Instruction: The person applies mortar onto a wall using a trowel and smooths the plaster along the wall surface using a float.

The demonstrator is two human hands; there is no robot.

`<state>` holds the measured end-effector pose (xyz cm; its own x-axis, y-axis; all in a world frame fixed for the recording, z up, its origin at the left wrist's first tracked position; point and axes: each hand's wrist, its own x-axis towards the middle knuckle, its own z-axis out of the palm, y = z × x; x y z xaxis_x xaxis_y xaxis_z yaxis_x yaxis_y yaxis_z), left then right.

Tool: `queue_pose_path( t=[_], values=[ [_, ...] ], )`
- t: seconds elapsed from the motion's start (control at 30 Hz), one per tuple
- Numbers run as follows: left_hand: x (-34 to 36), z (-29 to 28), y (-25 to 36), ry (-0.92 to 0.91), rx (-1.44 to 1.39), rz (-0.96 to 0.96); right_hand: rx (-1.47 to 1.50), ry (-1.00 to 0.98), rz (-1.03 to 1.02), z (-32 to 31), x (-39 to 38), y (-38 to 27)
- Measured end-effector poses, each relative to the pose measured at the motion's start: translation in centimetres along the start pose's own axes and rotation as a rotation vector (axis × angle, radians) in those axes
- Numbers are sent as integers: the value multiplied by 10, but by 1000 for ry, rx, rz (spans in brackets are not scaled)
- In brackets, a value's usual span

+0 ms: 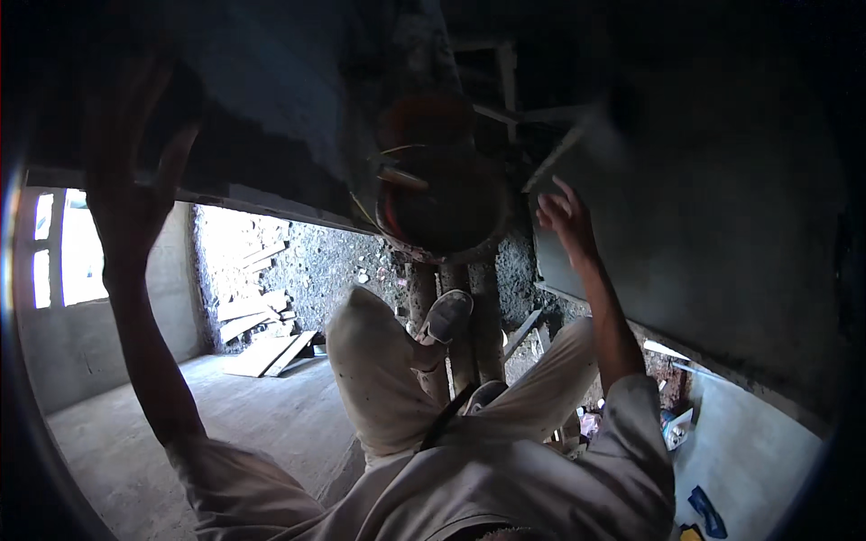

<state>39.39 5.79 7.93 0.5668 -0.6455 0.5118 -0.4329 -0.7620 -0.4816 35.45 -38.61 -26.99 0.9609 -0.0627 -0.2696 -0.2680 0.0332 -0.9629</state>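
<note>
Two hands up: my left hand (131, 194) wide by left wall (271, 68), right hand (568, 221) half-curled by right wall (704, 207), can't tell if holding. Bucket (442, 256) between. Left wall looks patchy, right even; remainder unclear.

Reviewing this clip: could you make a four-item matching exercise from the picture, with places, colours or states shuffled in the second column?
1. left hand
2. bucket
3. boards
4. trousers

A. lying on the floor
B. beige, worn by the person
C. round, in the picture's upper middle
D. raised, thumb spread

Pairs: 1-D, 2-C, 3-A, 4-B
</note>
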Motion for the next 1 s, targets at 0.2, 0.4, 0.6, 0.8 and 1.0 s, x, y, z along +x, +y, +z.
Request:
queue_pose_path(
  t=[0.2,0.4,0.6,0.8,1.0],
  values=[
    [-75,46,-73,-12,276,-7,-52,13,178,75,143,28],
    [-67,97,-115,129,529,-131,-613,77,-12,113,239,68],
    [-76,94,-134,-10,780,-153,-517,37,-15,131,256,70],
    [-66,100,-125,130,681,-101,-74,-11,64,134,283,105],
    [-85,121,-134,18,707,-178,-63,170,224,100,313,122]
  ],
)
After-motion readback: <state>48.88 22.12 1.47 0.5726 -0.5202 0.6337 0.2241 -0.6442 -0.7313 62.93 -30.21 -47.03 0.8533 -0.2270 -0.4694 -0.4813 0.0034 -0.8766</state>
